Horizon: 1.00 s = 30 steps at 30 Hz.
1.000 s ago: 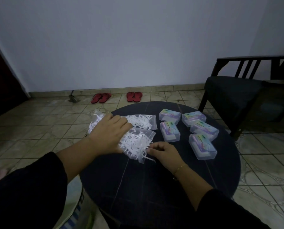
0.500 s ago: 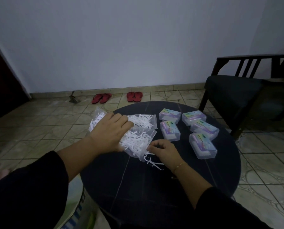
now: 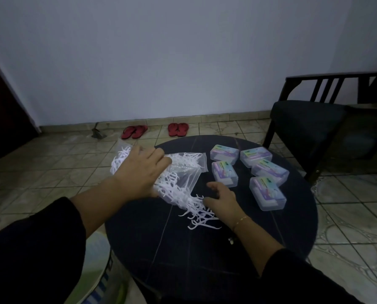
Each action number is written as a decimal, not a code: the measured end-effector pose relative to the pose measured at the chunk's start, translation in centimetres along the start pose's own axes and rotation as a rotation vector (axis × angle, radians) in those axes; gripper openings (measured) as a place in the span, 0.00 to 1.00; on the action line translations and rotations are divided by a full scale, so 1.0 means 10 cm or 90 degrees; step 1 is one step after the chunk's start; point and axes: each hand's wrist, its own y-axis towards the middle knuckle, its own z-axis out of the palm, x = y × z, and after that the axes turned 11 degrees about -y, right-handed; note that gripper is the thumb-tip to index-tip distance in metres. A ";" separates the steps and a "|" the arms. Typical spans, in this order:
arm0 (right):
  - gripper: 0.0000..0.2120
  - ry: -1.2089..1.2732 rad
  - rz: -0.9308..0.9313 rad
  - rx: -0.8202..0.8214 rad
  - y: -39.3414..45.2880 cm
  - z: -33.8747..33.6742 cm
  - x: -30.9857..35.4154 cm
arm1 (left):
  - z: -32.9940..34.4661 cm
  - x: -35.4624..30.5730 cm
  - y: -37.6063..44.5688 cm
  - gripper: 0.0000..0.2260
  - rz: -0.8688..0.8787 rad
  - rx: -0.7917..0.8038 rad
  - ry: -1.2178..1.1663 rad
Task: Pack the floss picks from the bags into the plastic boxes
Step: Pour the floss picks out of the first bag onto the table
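Note:
On a round dark table (image 3: 205, 260) lie clear bags of white floss picks. My left hand (image 3: 142, 174) grips the nearest bag (image 3: 178, 185), tilted with its mouth toward me. A small heap of loose floss picks (image 3: 199, 216) lies spilled on the table at that mouth. My right hand (image 3: 221, 199) rests beside the heap with fingers curled, its fingertips at the picks. A second bag (image 3: 189, 160) lies behind, and a third (image 3: 120, 156) hangs over the table's left edge. Several closed clear plastic boxes (image 3: 267, 193) with coloured labels sit at the right.
A black chair (image 3: 310, 126) stands to the right of the table. Two pairs of red sandals (image 3: 177, 129) lie on the tiled floor by the wall. A pale round object (image 3: 95, 270) sits low at the left beside the table.
More floss picks have come out of the tilted bag onto the table. My right hand has drawn back toward me and to the right, away from the bag's mouth.

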 end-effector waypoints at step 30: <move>0.15 0.264 -0.069 -0.035 -0.07 -0.07 0.39 | -0.09 0.06 0.03 0.42 0.040 0.086 0.104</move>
